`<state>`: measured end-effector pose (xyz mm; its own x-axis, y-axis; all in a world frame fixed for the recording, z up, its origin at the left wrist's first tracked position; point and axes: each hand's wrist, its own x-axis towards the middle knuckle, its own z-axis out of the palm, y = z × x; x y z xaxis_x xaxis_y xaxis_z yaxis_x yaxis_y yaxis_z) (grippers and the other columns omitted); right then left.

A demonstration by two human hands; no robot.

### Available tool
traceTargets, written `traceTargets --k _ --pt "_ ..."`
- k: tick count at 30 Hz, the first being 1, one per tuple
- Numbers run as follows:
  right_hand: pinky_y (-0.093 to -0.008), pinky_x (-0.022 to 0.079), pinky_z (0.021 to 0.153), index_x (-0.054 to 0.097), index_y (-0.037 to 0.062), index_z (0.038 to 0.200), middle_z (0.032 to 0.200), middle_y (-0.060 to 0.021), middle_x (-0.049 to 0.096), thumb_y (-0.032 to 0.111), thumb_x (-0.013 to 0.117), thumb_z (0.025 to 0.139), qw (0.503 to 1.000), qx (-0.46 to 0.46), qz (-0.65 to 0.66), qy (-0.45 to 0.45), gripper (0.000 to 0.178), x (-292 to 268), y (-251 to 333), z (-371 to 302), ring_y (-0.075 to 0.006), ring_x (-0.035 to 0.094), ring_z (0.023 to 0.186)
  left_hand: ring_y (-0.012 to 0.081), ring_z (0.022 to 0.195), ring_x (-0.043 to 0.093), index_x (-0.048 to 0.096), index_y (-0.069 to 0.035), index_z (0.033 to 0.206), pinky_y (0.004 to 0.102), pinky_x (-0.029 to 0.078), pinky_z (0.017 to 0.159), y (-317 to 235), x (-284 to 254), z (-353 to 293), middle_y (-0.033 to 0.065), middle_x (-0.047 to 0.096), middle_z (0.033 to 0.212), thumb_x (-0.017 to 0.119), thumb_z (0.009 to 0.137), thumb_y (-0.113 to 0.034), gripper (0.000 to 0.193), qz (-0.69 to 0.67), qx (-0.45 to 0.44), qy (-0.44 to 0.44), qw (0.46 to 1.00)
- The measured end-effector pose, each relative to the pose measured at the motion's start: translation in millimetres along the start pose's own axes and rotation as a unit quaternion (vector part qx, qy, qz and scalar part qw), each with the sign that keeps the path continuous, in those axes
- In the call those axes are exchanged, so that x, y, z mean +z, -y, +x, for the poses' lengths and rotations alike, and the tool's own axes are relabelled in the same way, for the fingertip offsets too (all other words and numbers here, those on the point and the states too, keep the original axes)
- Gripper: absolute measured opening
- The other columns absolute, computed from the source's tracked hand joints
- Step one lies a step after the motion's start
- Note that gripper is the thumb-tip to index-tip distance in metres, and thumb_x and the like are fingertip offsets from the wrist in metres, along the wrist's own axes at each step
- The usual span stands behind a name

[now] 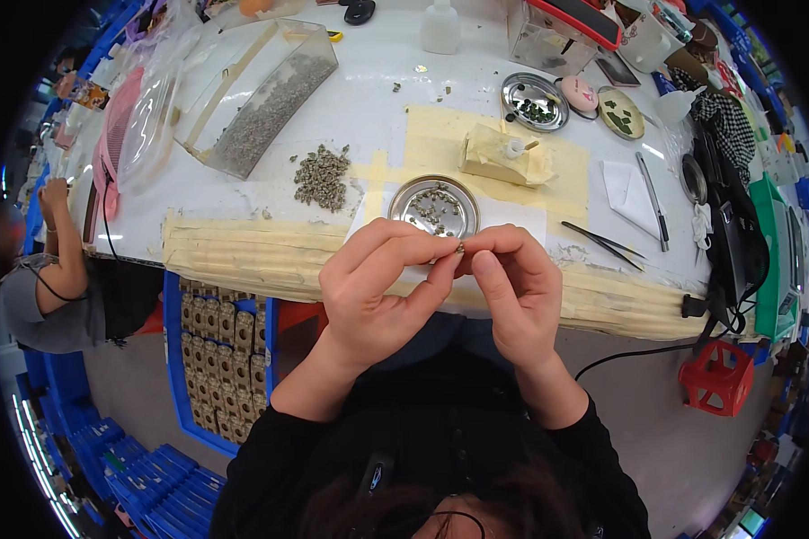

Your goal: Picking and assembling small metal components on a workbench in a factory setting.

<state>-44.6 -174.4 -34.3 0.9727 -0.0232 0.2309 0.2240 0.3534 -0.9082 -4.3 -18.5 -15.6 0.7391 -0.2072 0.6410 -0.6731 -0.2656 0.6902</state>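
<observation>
Above the table's front edge, my left hand [373, 292] and my right hand [521, 310] meet at their fingertips. Between them is a tiny greyish piece [460, 249], mostly covered by the fingers. The left thumb and forefinger pinch it; the right fingertips close against it from the other side. Just beyond my hands stands a round metal dish [473, 199] with several small pieces scattered inside. A heap of similar grey-brown pieces [322, 178] lies to its left. Behind the dish sits a tape-wrapped block [503, 154] with a small stick on top.
Black tweezers [602, 245], a slim metal tool [653, 202] and a folded white sheet [627, 191] lie right. A clear bin [279, 103] of grey bits stands far left. A blue tray [173, 359] of brownish blocks is below the table; a red stool [717, 377] stands right.
</observation>
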Motion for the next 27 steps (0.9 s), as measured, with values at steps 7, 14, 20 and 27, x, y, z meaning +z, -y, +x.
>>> traceTargets --k 7,14,20,27 --pt "-0.0281 0.054 0.085 0.058 -0.0054 0.109 0.102 -0.0087 0.064 0.004 0.056 0.099 1.000 0.015 -0.003 -0.008 0.014 3.1 2.4 -0.2 -0.0134 0.065 0.094 0.0182 0.072 0.067 0.072 0.000 0.091 0.0269 0.052 0.063 -0.2 -0.6 -0.8 0.0096 0.068 0.083 0.076 0.072 0.008 0.021 -0.013 -0.006 0.004 1.000" --pt "-0.0283 0.053 0.082 0.058 -0.0050 0.109 0.101 -0.0081 0.065 0.004 0.058 0.098 0.999 0.008 -0.006 -0.032 0.014 2.4 3.9 1.5 -0.0130 0.064 0.090 0.0183 0.070 0.067 0.072 -0.001 0.091 0.0270 0.053 0.062 0.5 -1.0 1.9 0.0094 0.067 0.083 0.075 0.072 0.008 0.021 -0.011 -0.006 0.006 1.000" --pt "-0.0262 0.047 0.072 0.066 -0.0040 0.097 0.093 -0.0089 0.064 -0.004 0.064 0.089 0.906 -0.195 -0.361 -0.107 0.008 -27.5 42.8 27.4 -0.0155 0.059 0.081 0.0167 0.067 0.064 0.071 0.001 0.091 0.0259 0.051 0.059 6.4 -0.9 21.6 0.0087 0.066 0.080 0.074 0.073 0.009 0.020 -0.003 0.000 0.004 1.000" --pt "-0.0335 0.045 0.067 0.070 0.0031 0.095 0.088 -0.0088 0.061 0.004 0.074 0.081 0.757 -0.234 -0.598 -0.123 0.015 -39.5 55.2 67.8 -0.0245 0.057 0.079 0.0141 0.071 0.062 0.070 0.003 0.089 0.0251 0.048 0.065 15.6 12.4 35.2 0.0072 0.066 0.079 0.073 0.074 0.010 0.018 -0.037 -0.031 -0.001 0.999"
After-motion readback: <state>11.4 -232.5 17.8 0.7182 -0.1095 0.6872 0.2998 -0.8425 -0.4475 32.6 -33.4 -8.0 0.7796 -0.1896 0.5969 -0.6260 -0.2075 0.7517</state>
